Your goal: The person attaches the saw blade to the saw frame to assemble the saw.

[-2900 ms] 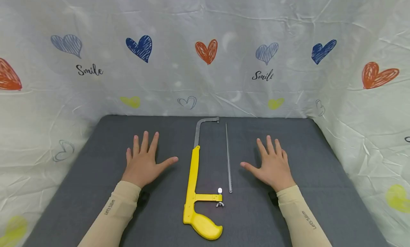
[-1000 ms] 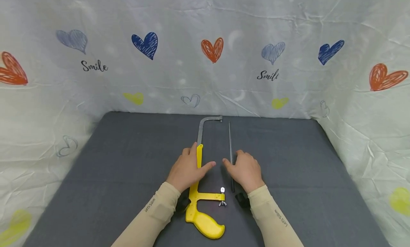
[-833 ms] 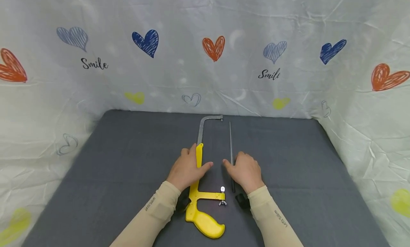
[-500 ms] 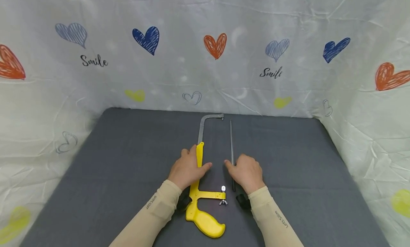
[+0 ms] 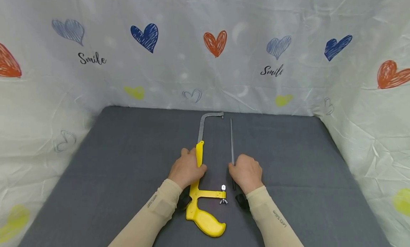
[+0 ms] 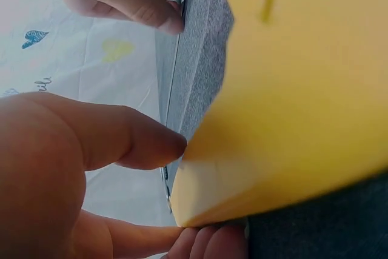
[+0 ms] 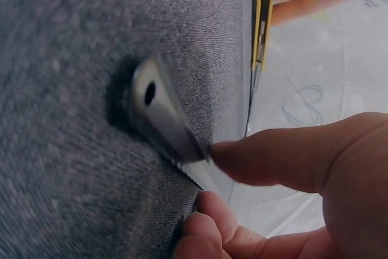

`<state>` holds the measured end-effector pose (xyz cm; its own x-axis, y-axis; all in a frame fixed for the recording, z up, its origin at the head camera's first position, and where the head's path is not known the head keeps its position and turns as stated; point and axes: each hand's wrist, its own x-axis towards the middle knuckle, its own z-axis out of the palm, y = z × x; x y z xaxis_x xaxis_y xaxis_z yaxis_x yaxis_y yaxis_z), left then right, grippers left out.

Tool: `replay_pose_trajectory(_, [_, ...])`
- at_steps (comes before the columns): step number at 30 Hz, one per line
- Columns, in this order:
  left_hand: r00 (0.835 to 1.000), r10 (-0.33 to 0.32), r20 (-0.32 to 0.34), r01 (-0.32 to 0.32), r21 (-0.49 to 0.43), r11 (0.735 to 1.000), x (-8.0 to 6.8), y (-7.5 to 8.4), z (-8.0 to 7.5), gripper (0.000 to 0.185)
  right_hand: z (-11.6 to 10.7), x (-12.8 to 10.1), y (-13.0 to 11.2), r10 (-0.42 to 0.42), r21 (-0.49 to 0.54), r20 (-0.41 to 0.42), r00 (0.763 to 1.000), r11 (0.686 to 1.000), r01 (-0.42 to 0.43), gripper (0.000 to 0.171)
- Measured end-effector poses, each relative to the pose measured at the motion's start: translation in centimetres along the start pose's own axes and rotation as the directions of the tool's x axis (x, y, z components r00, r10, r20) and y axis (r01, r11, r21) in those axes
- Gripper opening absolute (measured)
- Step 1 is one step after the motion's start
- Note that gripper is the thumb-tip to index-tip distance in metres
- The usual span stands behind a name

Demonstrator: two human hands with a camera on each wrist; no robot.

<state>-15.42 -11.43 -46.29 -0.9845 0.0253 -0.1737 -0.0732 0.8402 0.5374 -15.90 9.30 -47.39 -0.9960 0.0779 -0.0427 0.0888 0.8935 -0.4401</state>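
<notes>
A yellow hacksaw frame [image 5: 205,224] with a grey metal bow [image 5: 201,127] lies lengthwise on the grey mat [image 5: 128,161]. My left hand [image 5: 189,168] grips its yellow bar [image 6: 291,89], with the thumb [image 6: 127,144] on one side and the fingers [image 6: 206,244] on the other. A loose saw blade [image 5: 231,140] lies parallel on the right. My right hand [image 5: 245,172] pinches that blade [image 7: 160,113] near its holed end between the thumb [image 7: 273,156] and the fingers [image 7: 203,222].
A wing nut and bolt [image 5: 222,194] sit on the frame's short arm between my wrists. A white cloth with heart prints [image 5: 214,44] walls the mat at the back and on both sides. Black wrist straps [image 5: 241,200] show under the sleeves.
Both hands came in from lying flat at the sides onto the saw frame and the blade. In the last half second both thumbs have drawn in and closed on them.
</notes>
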Motion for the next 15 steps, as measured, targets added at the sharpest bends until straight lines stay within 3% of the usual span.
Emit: replay_pose_trajectory(15, [1.0, 0.011, -0.008, -0.011, -0.02, 1.0, 0.46, -0.01, 0.12, 0.066, -0.05, 0.53, 0.16, 0.022, 0.059, 0.03, 0.999, 0.998, -0.024, 0.052])
